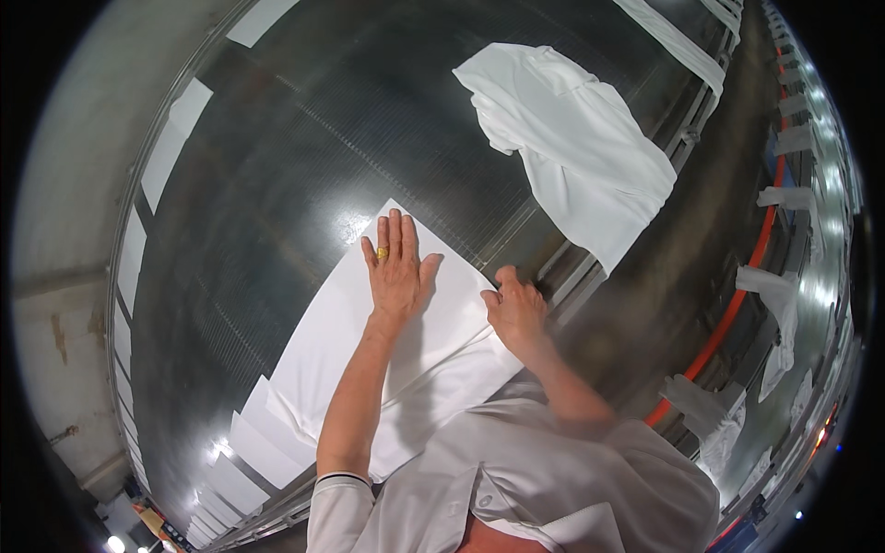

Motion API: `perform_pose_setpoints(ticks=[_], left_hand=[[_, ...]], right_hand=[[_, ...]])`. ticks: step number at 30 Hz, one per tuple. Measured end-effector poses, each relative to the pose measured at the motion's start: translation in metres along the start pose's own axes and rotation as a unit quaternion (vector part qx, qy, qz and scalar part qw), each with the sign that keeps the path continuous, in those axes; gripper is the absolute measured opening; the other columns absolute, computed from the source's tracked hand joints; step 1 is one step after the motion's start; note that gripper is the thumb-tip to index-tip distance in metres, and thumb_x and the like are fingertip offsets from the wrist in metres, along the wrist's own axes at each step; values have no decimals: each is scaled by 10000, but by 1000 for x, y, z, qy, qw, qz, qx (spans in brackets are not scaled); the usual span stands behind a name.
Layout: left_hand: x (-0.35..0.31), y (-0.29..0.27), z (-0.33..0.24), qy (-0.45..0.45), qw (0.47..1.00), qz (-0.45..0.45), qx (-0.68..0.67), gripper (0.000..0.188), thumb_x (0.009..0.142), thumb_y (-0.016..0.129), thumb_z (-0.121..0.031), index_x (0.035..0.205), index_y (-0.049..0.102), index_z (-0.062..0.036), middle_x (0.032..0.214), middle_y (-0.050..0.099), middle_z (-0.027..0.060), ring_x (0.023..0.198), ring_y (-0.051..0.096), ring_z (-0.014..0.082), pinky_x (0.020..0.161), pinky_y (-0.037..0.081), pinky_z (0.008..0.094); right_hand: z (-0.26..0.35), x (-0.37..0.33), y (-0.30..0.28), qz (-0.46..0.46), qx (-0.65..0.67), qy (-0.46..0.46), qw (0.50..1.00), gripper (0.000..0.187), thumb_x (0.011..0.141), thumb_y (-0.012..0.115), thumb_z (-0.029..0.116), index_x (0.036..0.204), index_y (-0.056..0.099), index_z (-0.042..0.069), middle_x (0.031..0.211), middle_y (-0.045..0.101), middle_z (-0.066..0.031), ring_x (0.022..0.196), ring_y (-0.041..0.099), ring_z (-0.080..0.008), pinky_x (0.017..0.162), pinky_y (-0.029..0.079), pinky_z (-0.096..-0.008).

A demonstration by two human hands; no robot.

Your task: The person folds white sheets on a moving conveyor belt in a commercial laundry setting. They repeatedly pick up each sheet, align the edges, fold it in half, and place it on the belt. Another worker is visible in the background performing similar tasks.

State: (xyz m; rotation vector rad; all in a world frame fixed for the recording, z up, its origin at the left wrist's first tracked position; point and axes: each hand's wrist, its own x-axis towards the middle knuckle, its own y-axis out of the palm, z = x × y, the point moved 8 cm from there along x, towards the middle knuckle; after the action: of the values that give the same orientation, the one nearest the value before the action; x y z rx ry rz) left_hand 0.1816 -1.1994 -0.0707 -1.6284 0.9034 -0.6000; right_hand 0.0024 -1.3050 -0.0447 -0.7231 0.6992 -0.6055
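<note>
While a white garment (pixel 396 341) lies spread on the dark, glossy counter (pixel 267 184), the head view shows a person's left hand (pixel 396 267) pressed flat on it, fingers (pixel 395 230) released and splayed, a gold ring on one. At the cloth's right edge, close to the counter's metal rim (pixel 572 267), the right hand (pixel 514 309) is curled, its fingers apparently pinching the fabric there. The garment lies directly beneath the left palm and runs back toward the person's body. Smoothing would seem to go best with the flat palm anchoring the cloth as the other hand draws the edge taut. A second, crumpled white garment (pixel 581 147) sits well apart at upper right, and more white pieces (pixel 779 313) hang along a red rail (pixel 737 295) on the right.
</note>
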Motion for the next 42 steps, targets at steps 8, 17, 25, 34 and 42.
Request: perform_pose_setpoints(ticks=[8,17,25,34,42], left_hand=[[0,-2,-2,21,999,21,16,780,1060,327,-579,1606,268,-26,1682,217,200,1565,94,443,1209,66,674],[-6,-4,-9,40,998,24,33,795,1050,337,-594,1613,258,-39,1693,198,185,1560,100,457,1193,65,702],[-22,4,-37,-2,1000,2,15,837,1014,452,-601,1628,234,-76,1711,161,133,1582,82,375,1231,49,652],[-130,-67,-11,-146,960,-206,-124,730,995,626,-254,1602,285,-36,1659,275,211,1552,205,402,1247,103,569],[-540,-18,1,-684,462,-522,-216,353,942,705,-107,1222,508,-23,1081,583,106,938,587,181,819,511,313]], right_hand=[[-15,6,-10,0,-14,-36,999,220,861,754,144,1001,606,61,842,697,-112,957,617,-347,932,424,-487],[-11,2,-8,26,-2,-74,997,212,890,737,220,963,611,65,839,695,-100,942,629,-327,914,428,-491],[-12,2,-9,33,-15,-97,995,240,884,755,229,988,619,61,900,706,-103,943,638,-334,917,440,-488],[-40,-31,-88,93,159,-150,971,226,891,771,207,905,672,5,759,677,-88,703,643,-181,645,503,-327],[-140,-92,16,340,-30,-46,939,465,857,790,195,1199,649,-87,1036,723,-156,927,687,-151,781,548,-273]])
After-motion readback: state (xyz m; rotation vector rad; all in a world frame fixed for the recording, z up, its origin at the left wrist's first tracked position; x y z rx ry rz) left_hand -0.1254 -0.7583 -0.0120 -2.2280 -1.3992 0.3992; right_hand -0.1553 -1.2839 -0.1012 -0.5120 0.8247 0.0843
